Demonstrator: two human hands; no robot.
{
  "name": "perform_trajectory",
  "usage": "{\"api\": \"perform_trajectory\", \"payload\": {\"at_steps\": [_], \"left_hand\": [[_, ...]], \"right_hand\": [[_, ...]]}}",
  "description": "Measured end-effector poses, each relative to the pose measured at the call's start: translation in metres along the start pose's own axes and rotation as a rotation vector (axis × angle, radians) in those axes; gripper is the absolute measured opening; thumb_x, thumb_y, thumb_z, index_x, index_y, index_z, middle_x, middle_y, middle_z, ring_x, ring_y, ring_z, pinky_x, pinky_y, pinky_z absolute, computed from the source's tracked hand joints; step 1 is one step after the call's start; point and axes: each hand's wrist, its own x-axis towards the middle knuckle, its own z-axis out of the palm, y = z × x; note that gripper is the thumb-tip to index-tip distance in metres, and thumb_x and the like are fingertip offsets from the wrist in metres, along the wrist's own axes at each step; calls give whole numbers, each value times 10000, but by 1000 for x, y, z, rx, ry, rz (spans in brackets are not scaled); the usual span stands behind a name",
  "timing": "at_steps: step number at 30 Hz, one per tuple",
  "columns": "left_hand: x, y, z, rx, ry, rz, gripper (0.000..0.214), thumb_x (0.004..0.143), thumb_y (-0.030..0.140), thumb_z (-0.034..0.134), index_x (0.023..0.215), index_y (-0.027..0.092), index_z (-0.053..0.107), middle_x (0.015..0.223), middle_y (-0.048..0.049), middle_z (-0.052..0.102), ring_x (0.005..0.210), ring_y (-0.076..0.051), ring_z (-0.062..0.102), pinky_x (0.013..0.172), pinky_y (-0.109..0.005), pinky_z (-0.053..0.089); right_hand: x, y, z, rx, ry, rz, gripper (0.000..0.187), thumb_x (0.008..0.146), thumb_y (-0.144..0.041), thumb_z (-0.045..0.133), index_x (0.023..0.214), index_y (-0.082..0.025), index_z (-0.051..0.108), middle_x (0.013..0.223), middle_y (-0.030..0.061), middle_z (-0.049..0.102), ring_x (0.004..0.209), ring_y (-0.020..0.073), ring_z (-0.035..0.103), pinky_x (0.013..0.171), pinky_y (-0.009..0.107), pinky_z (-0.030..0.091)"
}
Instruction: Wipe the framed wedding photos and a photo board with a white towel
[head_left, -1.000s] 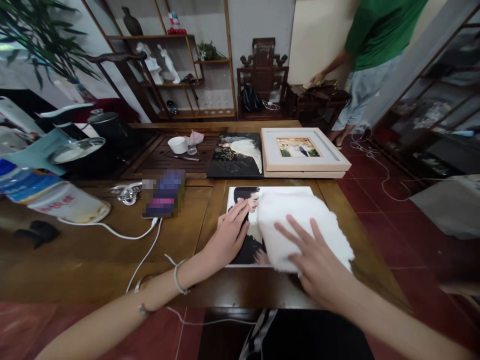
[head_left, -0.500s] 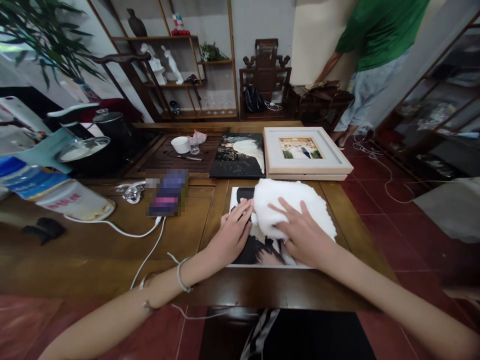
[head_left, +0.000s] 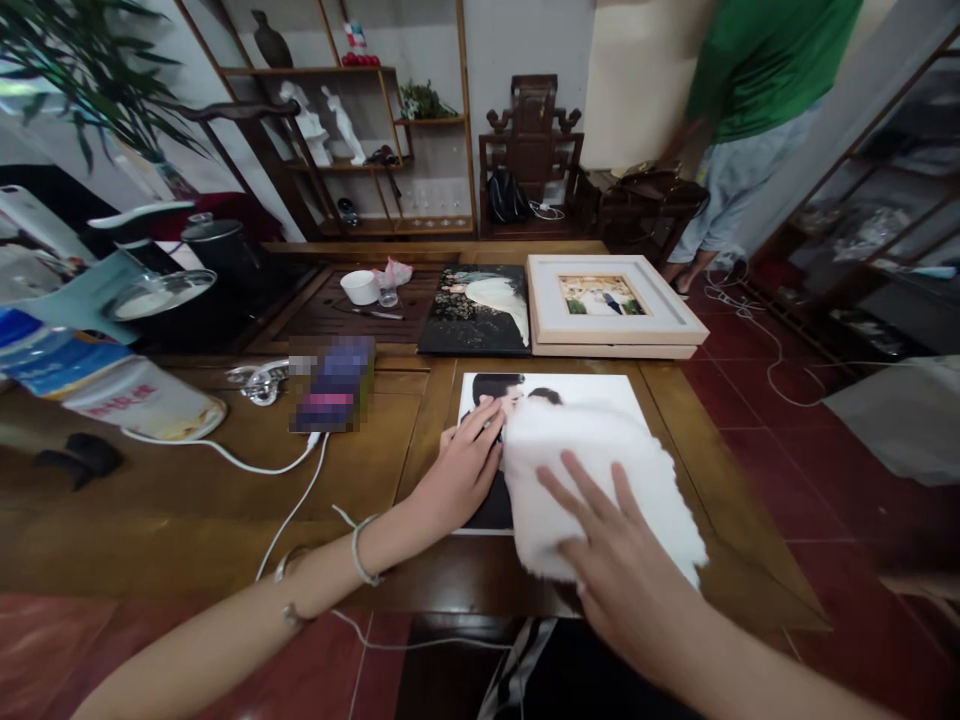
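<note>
A large photo print [head_left: 570, 388] lies flat near the front of the wooden table [head_left: 225, 500]. My left hand [head_left: 459, 472] rests on the print's left edge, fingers stretched flat, holding nothing. A white fluffy cloth [head_left: 600, 480] covers the print's lower right part. My right hand [head_left: 615, 570] presses flat on the near part of the cloth, fingers spread. The cloth hides much of the picture.
Behind the print lie a dark photo [head_left: 480, 312] and a pale framed picture [head_left: 611, 305]. A phone [head_left: 330, 385] with a white cable [head_left: 247, 465], a white cup [head_left: 360, 288] and pots [head_left: 161, 295] stand to the left. A person in a green shirt [head_left: 750, 80] stands at the back right.
My right hand has pulled the cloth from the print's top towards me, uncovering the upper part of the picture. My left hand has stayed in place.
</note>
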Motion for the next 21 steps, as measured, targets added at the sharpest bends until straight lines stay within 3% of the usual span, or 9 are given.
{"api": "perform_trajectory", "payload": {"at_steps": [3, 6, 14, 18, 21], "left_hand": [[0, 0, 0, 17, 11, 5, 461, 967, 182, 327, 1429, 174, 326, 1496, -154, 348, 1430, -261, 236, 1089, -508, 313], [-1, 0, 1, 28, 10, 12, 456, 970, 181, 322, 1426, 178, 329, 1495, -154, 351, 1427, -262, 242, 1089, -507, 312], [0, -1, 2, 27, -3, -1, 457, 973, 190, 319, 1430, 181, 327, 1508, -144, 333, 1427, -259, 242, 1094, -489, 308], [1, -1, 1, 23, -12, -1, 440, 976, 189, 315, 1413, 174, 362, 1504, -143, 337, 1427, -262, 240, 1093, -486, 309], [1, -2, 1, 20, -4, 15, 435, 978, 190, 313, 1409, 181, 371, 1502, -138, 341, 1428, -258, 239, 1092, -480, 312]], "right_hand": [[-28, -17, 5, 26, 30, -62, 55, 687, -181, 610, 660, -196, 656, 1518, 129, 306, 1381, 466, 162, 1007, 768, 187], [-29, -14, 3, 47, 21, -67, 58, 689, -178, 612, 681, -206, 663, 1514, 112, 320, 1381, 449, 189, 1011, 758, 198], [51, 38, -16, -8, -53, 86, 469, 675, -41, 487, 1083, -176, 676, 1486, 103, 379, 1398, 378, 209, 1053, 703, 201], [90, 54, -21, -17, -53, 93, 515, 675, -6, 458, 1134, -143, 647, 1472, 123, 402, 1395, 362, 229, 1048, 686, 230], [98, 57, -20, -26, -26, 88, 505, 682, -1, 454, 1134, -125, 643, 1463, 144, 411, 1391, 360, 241, 1049, 685, 229]]}}
